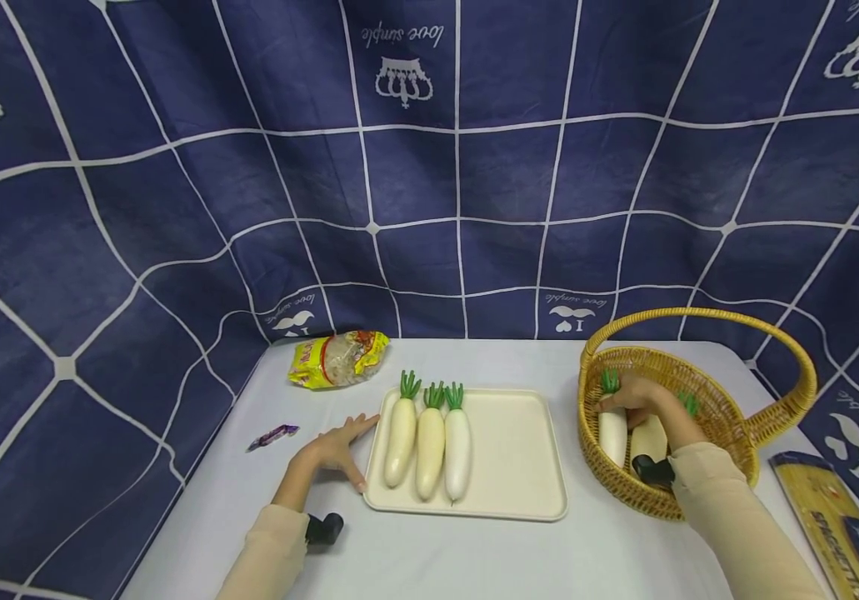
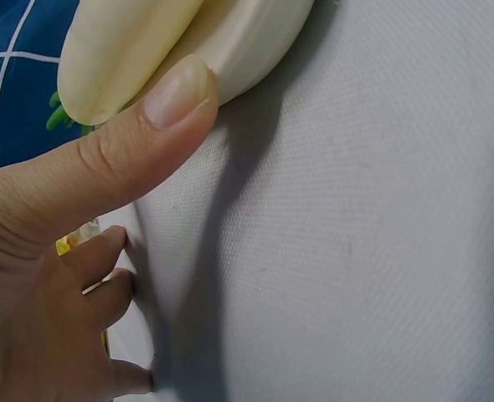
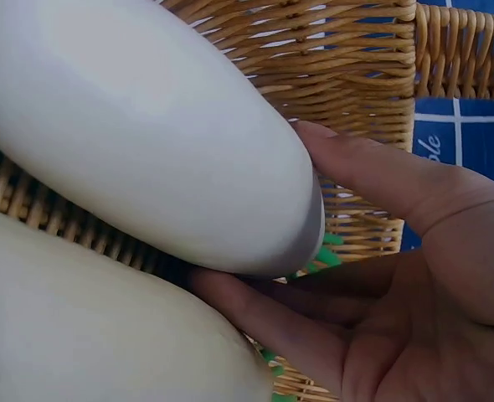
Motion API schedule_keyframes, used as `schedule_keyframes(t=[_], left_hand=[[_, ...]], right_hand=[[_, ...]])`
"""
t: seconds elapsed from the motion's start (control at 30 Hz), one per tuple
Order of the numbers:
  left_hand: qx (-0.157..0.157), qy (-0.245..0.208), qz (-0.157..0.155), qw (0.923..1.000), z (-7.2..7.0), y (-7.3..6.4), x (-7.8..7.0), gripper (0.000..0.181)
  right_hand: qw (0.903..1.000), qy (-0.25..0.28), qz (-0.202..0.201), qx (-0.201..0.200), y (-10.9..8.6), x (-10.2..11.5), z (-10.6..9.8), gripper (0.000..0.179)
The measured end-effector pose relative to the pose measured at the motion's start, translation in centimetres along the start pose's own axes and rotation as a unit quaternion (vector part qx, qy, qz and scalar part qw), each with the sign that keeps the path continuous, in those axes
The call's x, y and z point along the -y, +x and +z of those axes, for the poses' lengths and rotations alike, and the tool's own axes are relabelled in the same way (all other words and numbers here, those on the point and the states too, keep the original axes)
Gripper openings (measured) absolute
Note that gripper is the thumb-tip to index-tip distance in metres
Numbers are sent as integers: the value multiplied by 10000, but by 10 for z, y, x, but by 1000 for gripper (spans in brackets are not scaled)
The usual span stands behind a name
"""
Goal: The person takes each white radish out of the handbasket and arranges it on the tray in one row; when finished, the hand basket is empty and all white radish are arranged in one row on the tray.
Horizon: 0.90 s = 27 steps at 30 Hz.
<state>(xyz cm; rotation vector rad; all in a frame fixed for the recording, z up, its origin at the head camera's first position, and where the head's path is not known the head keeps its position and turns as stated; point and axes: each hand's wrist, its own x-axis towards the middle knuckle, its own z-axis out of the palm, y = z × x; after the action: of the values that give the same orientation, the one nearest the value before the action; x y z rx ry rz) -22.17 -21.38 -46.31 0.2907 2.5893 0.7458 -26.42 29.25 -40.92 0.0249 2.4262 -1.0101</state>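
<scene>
My right hand reaches into a wicker basket and holds a white radish near its green-topped end. In the right wrist view, thumb and fingers lie on either side of this white radish. Beside it in the basket is a creamier radish, partly hidden by my wrist. My left hand has its fingers spread along the left edge of a cream tray, thumb at the rim. Three radishes lie side by side on the tray's left half, green tops pointing away.
A yellow plastic food packet lies behind the tray. The small purple wrapped item is left of my hand. At the far right is a spaghetti pack. The basket's tall handle arches over it. Dark blue checked cloth hangs behind.
</scene>
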Motion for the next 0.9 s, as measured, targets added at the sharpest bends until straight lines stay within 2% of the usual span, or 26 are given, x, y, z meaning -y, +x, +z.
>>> schedule_keyframes(t=[0.17,0.4,0.6,0.8,0.9], left_hand=[[-14,-25,13,10000,1,0,1,119],[-18,-71,-4,10000,1,4,3,121],[-2,-52,-44,10000,2,3,2,121],[7,19,-101,9999,2,4,2,120],[10,49,-101,9999,2,4,2,120]], right_hand=[[9998,-110,178,-68,3,-4,2,89],[9995,-76,237,-171,5,-5,3,81],[9994,249,208,-126,3,-7,-1,87],[9982,480,-122,-339,-5,-9,-7,65],[9969,638,-324,-312,-10,-9,-12,58]])
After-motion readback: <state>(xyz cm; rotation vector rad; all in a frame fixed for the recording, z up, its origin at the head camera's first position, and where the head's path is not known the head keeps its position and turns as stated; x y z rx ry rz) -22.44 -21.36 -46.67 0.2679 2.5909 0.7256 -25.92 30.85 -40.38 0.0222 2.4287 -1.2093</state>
